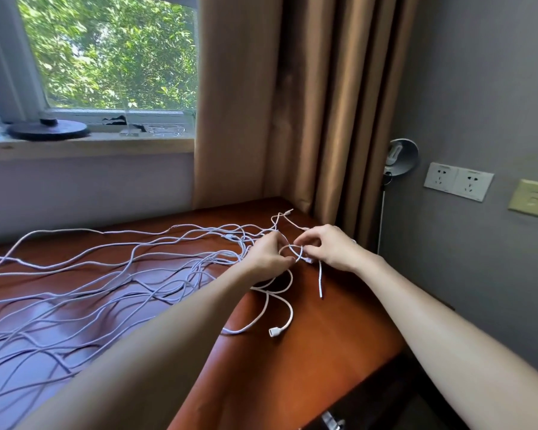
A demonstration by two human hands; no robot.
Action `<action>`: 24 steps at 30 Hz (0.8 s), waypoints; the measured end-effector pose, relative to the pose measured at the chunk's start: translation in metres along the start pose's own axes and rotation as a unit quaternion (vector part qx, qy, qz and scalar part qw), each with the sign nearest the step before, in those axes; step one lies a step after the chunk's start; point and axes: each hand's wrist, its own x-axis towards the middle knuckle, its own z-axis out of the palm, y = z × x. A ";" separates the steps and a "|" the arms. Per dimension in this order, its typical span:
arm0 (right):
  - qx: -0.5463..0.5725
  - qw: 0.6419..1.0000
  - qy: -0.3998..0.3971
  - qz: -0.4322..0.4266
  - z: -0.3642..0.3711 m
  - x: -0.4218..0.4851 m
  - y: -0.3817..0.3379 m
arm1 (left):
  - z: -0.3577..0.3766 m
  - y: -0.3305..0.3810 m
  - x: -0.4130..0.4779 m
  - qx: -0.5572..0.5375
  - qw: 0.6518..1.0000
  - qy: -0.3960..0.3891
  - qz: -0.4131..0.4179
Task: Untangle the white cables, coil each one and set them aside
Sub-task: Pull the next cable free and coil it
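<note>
On desk (308,352), by curtain (292,103), white cables (106,274) strewn in long loose strands over left and centre, tangled near far right corner, left hand (269,256) pinching small loop (299,254) there, right hand (330,248) pinching same loop opposite, free plug (274,332) lying nearer, sockets (458,180) on wall.

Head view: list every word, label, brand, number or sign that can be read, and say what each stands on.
No text in this view can be read.
Double wall socket: faint grey marks at the top edge, too small to read.
Beige wall plate: a raised mark in the middle, too blurred to read.
Clear block on the windowsill: black marks, too blurred to tell if they are writing.
White cables: no print shows on the plugs.
</note>
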 end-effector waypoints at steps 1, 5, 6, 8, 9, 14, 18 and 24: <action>-0.011 1.000 0.011 -0.007 -0.002 0.001 0.000 | -0.001 0.000 0.001 -0.007 1.000 0.000 0.001; -0.053 0.997 0.033 -0.050 -0.008 0.004 0.001 | -0.005 0.003 0.002 -0.020 1.000 0.002 0.009; -0.055 0.996 0.042 -0.057 -0.009 0.003 0.000 | -0.006 0.004 0.002 -0.024 1.000 0.005 0.010; -0.050 0.994 0.069 -0.062 -0.012 0.003 -0.001 | -0.009 0.007 0.001 -0.031 0.999 0.011 0.018; -0.044 0.994 0.081 -0.064 -0.013 0.002 -0.002 | -0.011 0.009 0.000 -0.032 0.999 0.014 0.020; -0.011 0.991 0.110 -0.075 -0.022 0.000 -0.009 | -0.020 0.018 -0.003 -0.022 0.999 0.041 0.015; -0.002 0.990 0.119 -0.081 -0.028 -0.003 -0.015 | -0.026 0.020 -0.007 -0.041 0.998 0.050 0.011; 0.013 0.984 0.156 -0.086 -0.032 0.000 -0.035 | -0.047 0.024 -0.021 -0.086 0.996 0.032 -0.006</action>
